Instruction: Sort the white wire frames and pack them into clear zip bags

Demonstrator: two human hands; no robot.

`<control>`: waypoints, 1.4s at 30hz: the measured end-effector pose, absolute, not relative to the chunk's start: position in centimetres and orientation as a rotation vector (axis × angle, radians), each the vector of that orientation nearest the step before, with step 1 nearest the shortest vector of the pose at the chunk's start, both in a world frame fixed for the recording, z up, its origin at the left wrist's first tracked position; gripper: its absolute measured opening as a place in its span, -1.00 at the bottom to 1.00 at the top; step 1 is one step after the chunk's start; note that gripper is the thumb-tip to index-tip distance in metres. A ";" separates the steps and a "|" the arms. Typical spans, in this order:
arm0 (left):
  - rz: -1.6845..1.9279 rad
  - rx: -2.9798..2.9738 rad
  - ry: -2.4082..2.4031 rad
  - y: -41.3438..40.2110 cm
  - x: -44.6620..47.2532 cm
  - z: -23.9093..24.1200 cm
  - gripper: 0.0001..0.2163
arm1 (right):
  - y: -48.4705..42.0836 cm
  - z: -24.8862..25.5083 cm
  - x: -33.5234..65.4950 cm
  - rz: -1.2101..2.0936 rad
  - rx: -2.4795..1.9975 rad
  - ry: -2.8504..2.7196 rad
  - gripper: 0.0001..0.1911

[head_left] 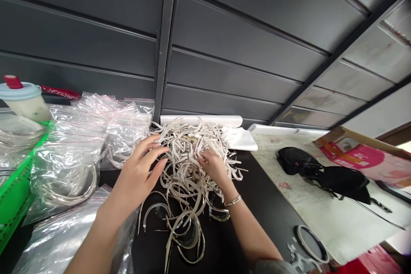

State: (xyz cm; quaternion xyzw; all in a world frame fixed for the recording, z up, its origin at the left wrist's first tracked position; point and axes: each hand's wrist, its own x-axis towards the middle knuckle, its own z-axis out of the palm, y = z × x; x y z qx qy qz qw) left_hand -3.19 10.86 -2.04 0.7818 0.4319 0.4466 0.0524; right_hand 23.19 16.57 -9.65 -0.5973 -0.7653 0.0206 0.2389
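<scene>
A heaped tangle of curled whitish strips (180, 150) lies on the black tabletop, with several shiny thin metal hoops (192, 244) at its near edge. At the left side of the heap is my left hand (141, 171), its fingers apart and nothing in them. My right hand (213, 167) reaches into the right part of the heap, fingers bent together at the strips. Its fingertips are partly hidden, so what they pinch cannot be made out. A thin silver bracelet circles the right wrist.
On the left are clear zip bags (73, 180) with coiled hoops, a green basket (16, 197) and a lidded cup (27, 102). White rolls (202, 120) lie along the grey wall. To the right are a black bag (343, 182), a cardboard box (362, 154), a tape roll (312, 244) and scissors (303, 263).
</scene>
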 end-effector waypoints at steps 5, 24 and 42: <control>1.283 2.327 1.245 11.2 -2.9 -2.3 -0.80 | 15.0 -7.6 23.4 0.184 -1.331 -1.861 -0.73; 1.055 1.732 1.147 12.3 -0.2 -3.3 -0.79 | 10.3 -7.4 19.7 0.239 -1.278 -1.814 -0.85; 1.284 1.225 1.016 12.8 -1.0 -3.2 -0.76 | 11.3 -8.7 21.4 0.328 -1.153 -1.633 -0.84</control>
